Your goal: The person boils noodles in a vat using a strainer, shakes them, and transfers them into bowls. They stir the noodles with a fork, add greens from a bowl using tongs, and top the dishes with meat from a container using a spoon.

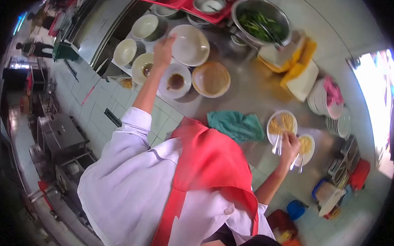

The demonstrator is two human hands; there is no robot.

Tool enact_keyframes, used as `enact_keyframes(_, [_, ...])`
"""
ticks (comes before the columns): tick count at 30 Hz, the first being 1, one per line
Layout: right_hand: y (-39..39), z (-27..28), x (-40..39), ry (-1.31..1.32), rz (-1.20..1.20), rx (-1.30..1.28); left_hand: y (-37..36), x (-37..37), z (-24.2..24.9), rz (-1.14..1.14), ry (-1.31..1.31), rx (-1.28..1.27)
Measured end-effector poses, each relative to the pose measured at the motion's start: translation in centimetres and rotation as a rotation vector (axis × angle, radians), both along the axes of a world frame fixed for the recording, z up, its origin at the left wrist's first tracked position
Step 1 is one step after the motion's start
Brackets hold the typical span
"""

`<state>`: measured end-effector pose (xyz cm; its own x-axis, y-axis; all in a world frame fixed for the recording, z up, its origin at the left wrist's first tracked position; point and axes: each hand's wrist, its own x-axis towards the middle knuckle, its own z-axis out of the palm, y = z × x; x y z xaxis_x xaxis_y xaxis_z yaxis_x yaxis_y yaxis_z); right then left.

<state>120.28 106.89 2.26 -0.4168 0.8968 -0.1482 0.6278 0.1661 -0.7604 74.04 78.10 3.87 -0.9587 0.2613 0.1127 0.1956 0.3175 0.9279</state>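
Note:
At the upper left of the table, my left hand (164, 49) grips the rim of a large white bowl (190, 46). Below that bowl are a bowl with brown sauce (176, 80) and a tan-coloured bowl (211, 79). My right hand (290, 147) is closed over the edges of two white plates of noodles, the upper plate (282, 126) and the lower plate (306, 149). Cutlery (279, 145) juts out beside its fingers; what they hold is hidden.
Greens fill a steel bowl (261, 21) at the top, beside red trays (191, 4). Yellow-edged packages (292, 61), stacked bowls (319, 99) and stacked plates (339, 122) stand rightward. A green cloth (235, 126) lies at the near edge. Distant people (35, 49) show far left.

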Motion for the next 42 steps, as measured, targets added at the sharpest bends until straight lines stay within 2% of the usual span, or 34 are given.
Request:
enact_keyframes(1, [-1.6, -0.1, -3.8, 0.316, 0.047, -0.242, -1.6, -1.8, 0.5, 0.019, 0.002, 0.008])
enact_keyframes(2, [-3.2, 1.3, -8.0, 0.240, 0.139, -0.503, -3.2, -2.6, 0.9, 0.098, 0.010, -0.078])
enact_keyframes(4, [-7.3, 3.3, -18.1, 0.363, 0.251, -0.676, -5.4, -5.7, 0.4, 0.174, -0.016, -0.211])
enact_keyframes(5, [-8.6, 1.5, -22.6, 0.409, 0.267, -0.787, -6.3, -7.0, -0.5, 0.179, -0.019, -0.205])
enact_keyframes(6, [-9.7, -0.2, -27.0, 0.427, 0.419, -0.825, -6.9, -7.9, -1.4, 0.185, -0.047, -0.222])
enact_keyframes(8, [-12.6, -1.2, -35.7, 0.494, 0.451, -0.958, -6.9, -9.8, -2.8, 0.171, -0.062, -0.226])
enact_keyframes(10, [-14.7, -4.0, -43.7, 0.573, 0.500, -0.991, -7.1, -10.2, -3.9, 0.152, -0.066, -0.227])
enact_keyframes(12, [-16.5, -4.9, -50.1, 0.525, 0.521, -0.930, -7.7, -10.8, -4.2, 0.154, -0.061, -0.231])
enact_keyframes(14, [-17.7, -5.8, -54.9, 0.498, 0.529, -0.925, -8.0, -11.5, -4.3, 0.093, -0.262, -0.283])
enact_keyframes(15, [-18.0, -6.3, -56.3, 0.463, 0.523, -0.924, -8.2, -11.9, -5.2, 0.097, -0.263, -0.284])
enact_keyframes(16, [-18.1, -6.3, -57.1, 0.498, 0.523, -0.983, -8.3, -12.2, -6.1, 0.077, -0.383, -0.149])
enact_keyframes(17, [-18.4, -6.5, -57.4, 0.500, 0.516, -0.987, -8.6, -12.5, -7.1, 0.052, -0.505, -0.018])
enact_keyframes(18, [-19.0, -6.4, -57.3, 0.547, 0.519, -1.019, -8.7, -12.6, -6.7, 0.003, -0.551, -0.059])
enact_keyframes(20, [-18.7, -5.3, -55.6, 0.606, 0.555, -1.002, -9.8, -13.5, -9.2, -0.138, -0.392, -0.121])
enact_keyframes(21, [-18.9, -4.2, -54.1, 0.603, 0.600, -0.961, -10.0, -13.4, -9.2, -0.064, -0.625, -0.030])
enact_keyframes(22, [-18.8, -3.0, -52.6, 0.557, 0.615, -0.951, -10.5, -14.0, -10.1, -0.117, -0.580, -0.050])
enact_keyframes(23, [-18.4, -1.8, -50.9, 0.509, 0.630, -0.949, -10.6, -14.2, -10.4, -0.063, -0.664, 0.014])
enact_keyframes(25, [-17.9, 0.7, -46.8, 0.567, 0.741, -0.801, -11.0, -15.1, -10.3, -0.114, -0.740, 0.026])
enact_keyframes(26, [-17.4, 1.6, -44.9, 0.584, 0.692, -0.786, -11.0, -15.7, -10.7, -0.099, -0.757, 0.021])
enact_keyframes(28, [-16.2, 3.0, -40.8, 0.660, 0.742, -0.483, -10.8, -16.1, -10.4, -0.171, -0.765, 0.011])
enact_keyframes(29, [-15.4, 3.7, -38.9, 0.666, 0.728, -0.479, -10.9, -16.5, -10.9, -0.237, -0.766, -0.001])
enact_keyframes(30, [-14.6, 4.3, -36.9, 0.623, 0.683, -0.370, -10.7, -16.6, -11.2, -0.246, -0.761, -0.008])
enact_keyframes(31, [-13.9, 5.0, -34.9, 0.578, 0.639, -0.265, -10.4, -16.6, -11.5, -0.190, -0.754, 0.006])
enact_keyframes(33, [-12.6, 6.6, -31.0, 0.550, 0.534, -0.279, -10.4, -17.2, -12.1, -0.133, -0.744, 0.013])
enact_keyframes(34, [-12.1, 6.4, -29.3, 0.554, 0.531, -0.280, -10.3, -18.1, -12.1, -0.116, -0.490, -0.406])
enact_keyframes(35, [-11.6, 6.2, -27.8, 0.491, 0.462, -0.151, -10.0, -18.9, -12.3, -0.093, -0.213, -0.809])
enact_keyframes(36, [-11.0, 6.2, -26.8, 0.429, 0.389, -0.019, -7.0, -15.4, -7.3, -0.024, 0.106, -1.010])
enact_keyframes(38, [-8.3, 8.1, -25.9, 0.315, 0.288, 0.303, -1.4, -10.5, -2.3, -0.024, 0.235, -0.722])
enact_keyframes(39, [-6.8, 9.6, -26.5, 0.284, 0.203, 0.509, 1.8, -7.1, 1.2, -0.182, 0.262, -0.590])
enact_keyframes(40, [-4.9, 10.9, -27.8, 0.255, 0.119, 0.719, 5.4, -4.5, 2.7, -0.330, -0.004, -0.375])
enact_keyframes(41, [-3.1, 11.6, -29.3, 0.143, 0.091, 0.790, 8.4, -3.8, 0.8, -0.507, -0.278, -0.092])
enact_keyframes(42, [-1.4, 12.1, -30.9, 0.033, 0.065, 0.856, 11.7, 0.0, 4.2, -0.510, -0.567, 0.075])
